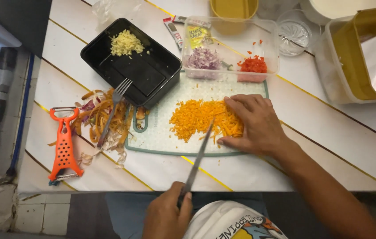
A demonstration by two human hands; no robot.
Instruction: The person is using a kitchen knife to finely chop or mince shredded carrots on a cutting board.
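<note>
My right hand (254, 124) lies palm down on a heap of finely chopped orange carrot (196, 117) on a pale cutting board (161, 139), holding down the uncut strips at the heap's right side. My left hand (165, 217), close to my body at the bottom edge, grips the handle of a knife (199, 157). Its blade points up and away, with the tip resting in the carrot pieces just left of my right thumb.
A black tray (152, 84) holds minced ginger (127, 43), with a fork (112, 110) leaning on it over a pile of peelings (101, 117). An orange peeler (64, 146) lies at the left. A clear box (267, 57) holds chopped purple onion and red pepper. Yellow containers (351, 53) stand at the right.
</note>
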